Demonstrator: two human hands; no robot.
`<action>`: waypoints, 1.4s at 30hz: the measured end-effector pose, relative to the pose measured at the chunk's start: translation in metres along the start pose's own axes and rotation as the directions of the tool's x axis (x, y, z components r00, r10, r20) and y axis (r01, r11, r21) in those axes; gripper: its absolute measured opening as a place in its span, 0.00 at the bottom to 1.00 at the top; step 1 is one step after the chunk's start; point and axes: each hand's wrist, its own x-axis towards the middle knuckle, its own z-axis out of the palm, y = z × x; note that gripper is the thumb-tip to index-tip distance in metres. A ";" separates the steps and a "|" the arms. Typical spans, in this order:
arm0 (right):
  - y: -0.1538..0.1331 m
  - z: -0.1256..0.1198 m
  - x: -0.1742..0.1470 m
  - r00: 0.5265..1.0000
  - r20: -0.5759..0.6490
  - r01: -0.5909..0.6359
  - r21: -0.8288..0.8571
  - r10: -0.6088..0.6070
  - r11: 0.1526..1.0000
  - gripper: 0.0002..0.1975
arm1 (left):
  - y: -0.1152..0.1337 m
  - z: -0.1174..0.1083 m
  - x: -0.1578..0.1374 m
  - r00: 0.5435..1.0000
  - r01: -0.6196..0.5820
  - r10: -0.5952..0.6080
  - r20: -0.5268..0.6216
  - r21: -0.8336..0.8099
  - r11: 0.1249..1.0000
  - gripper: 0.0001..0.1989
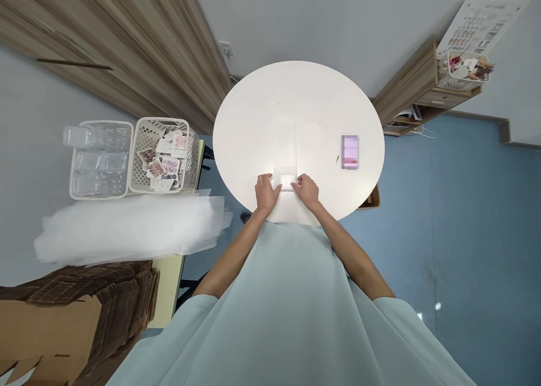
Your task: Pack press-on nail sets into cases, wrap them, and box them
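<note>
On the round white table (253, 121), close to its near edge, lies a small flat whitish packet (287, 181) on a strip of translucent wrap (289, 160). The strip runs away from me and is faint against the tabletop. My left hand (266, 194) is at the left edge of the wrap, fingers curled and thumb on the packet's side. At the right edge, my right hand (307, 191) pinches the wrap near the packet's corner with thumb and forefinger. What the packet contains is too small to make out.
A phone with a pinkish screen (350, 151) lies on the table's right. Left stand a basket of clear plastic boxes (101, 160), a basket of small printed cards (163, 155), a pile of translucent sheets (131, 228) and stacked cardboard (84, 313). A wooden cabinet (426, 81) is at right.
</note>
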 end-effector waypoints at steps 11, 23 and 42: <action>0.015 0.004 0.006 0.885 0.123 0.462 -0.102 -0.450 0.881 0.33 | 0.003 -0.012 0.041 0.841 -0.399 0.331 0.427 0.079 0.913 0.31; 0.053 0.011 -0.050 0.783 0.146 0.622 -0.165 -0.605 0.765 0.29 | -0.020 -0.018 -0.035 0.834 -0.391 0.361 0.418 -0.014 0.920 0.39; 0.024 -0.001 -0.006 0.990 -0.011 0.140 0.119 -0.139 0.983 0.10 | -0.011 -0.002 0.007 0.976 0.165 -0.133 0.175 -0.181 0.970 0.10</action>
